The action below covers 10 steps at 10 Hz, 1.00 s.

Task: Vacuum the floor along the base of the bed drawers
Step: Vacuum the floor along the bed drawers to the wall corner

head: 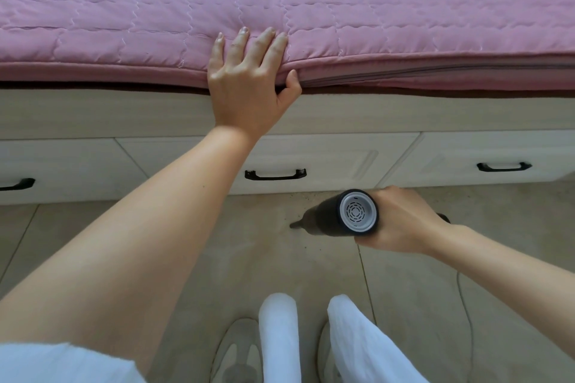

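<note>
**Handheld vacuum worked along bed drawers**

A pale tiled floor [413, 283] runs up to a bed with a quilted pink cover [280, 3] above a row of white drawers [339, 162], each with a black handle [275, 174]. The person's left hand [249, 81] rests on the bed edge, four fingers laid nearly straight on top of the cover and the thumb hooked under its hem. The right hand [401, 221] grips a black vacuum [336, 214] low over the floor, just in front of the middle drawer, its nozzle pointing left and close to the tiles; whether it touches them cannot be told. The vacuum's white vented rear cap faces the camera. Dark specks lie along the drawer base. White trousers [357, 339] and grey shoes [236, 351] stand below. No writing or brand can be read.
</note>
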Motion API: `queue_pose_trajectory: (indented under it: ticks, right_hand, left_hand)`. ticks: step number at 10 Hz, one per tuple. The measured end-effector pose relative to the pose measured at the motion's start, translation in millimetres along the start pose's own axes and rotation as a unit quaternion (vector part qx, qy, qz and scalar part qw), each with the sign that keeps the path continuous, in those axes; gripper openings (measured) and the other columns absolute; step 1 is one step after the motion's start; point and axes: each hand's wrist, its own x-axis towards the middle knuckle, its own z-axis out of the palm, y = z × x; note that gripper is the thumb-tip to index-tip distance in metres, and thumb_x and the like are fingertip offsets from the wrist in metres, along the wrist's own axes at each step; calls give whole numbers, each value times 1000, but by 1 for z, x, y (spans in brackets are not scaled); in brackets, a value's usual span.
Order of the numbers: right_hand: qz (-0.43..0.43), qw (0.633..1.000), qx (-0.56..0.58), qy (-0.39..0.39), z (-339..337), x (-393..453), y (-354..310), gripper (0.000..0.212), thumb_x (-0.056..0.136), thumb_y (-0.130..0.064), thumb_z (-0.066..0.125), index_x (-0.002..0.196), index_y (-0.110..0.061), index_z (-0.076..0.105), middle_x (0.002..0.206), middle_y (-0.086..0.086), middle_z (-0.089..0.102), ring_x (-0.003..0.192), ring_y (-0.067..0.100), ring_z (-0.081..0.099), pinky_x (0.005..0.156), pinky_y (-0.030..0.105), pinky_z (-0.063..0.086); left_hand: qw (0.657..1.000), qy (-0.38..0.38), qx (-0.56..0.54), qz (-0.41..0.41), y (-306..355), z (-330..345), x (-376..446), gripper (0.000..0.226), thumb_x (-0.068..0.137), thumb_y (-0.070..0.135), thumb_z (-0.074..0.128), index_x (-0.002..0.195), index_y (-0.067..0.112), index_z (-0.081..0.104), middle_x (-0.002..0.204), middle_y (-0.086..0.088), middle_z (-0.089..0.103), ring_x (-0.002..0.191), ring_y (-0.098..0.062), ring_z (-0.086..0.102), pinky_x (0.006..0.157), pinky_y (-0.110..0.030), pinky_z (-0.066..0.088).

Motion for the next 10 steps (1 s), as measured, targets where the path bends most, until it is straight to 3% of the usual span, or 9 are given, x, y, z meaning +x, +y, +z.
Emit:
queue_pose_trajectory:
  ticks: [2, 4, 6, 8, 10]
  right_hand:
    - [20, 999, 27, 4, 6, 10, -7, 25, 68, -36, 65, 89, -34, 53, 71, -9, 57, 68, 20, 54, 55, 27, 43]
    - [16, 999, 26, -9, 6, 13, -7, 31, 67, -39, 66, 95, -33, 56, 76, -10, 61, 70, 19, 56, 57, 27, 45]
    - [16, 1000, 9, -25, 0, 2, -3, 22, 67, -34, 66, 79, -33, 47, 67, -6, 58, 66, 23, 57, 55, 30, 44]
    - [17, 999, -1, -45, -6, -10, 5, 29, 62, -38, 65, 88, -28, 56, 76, -6, 66, 70, 19, 60, 58, 32, 51]
    - [18, 996, -16, -85, -16, -20, 2, 26, 61, -34, 67, 80, -21, 55, 69, -2, 61, 66, 20, 57, 55, 30, 44]
  left_hand:
    - [1000, 1, 2, 1, 0, 1, -1, 43, 88, 42, 55, 121, 21, 72, 124, 2, 70, 114, -32, 65, 103, -55, 45]
    - [1000, 4, 9, 5, 0, 1, -1, 43, 88, 42, 55, 121, 21, 72, 124, 2, 70, 113, -32, 66, 102, -55, 46]
    - [1000, 3, 16, 2, 1, 1, -2, 42, 89, 41, 55, 122, 21, 72, 124, 2, 70, 115, -31, 65, 103, -55, 46]
    - [1000, -9, 19, 2, 1, -1, -3, 41, 92, 40, 54, 124, 20, 71, 126, 1, 69, 117, -32, 64, 104, -55, 45]
    - [1000, -21, 21, -7, 4, -4, -3, 41, 93, 39, 52, 125, 21, 70, 127, 0, 69, 120, -33, 62, 105, -54, 44]
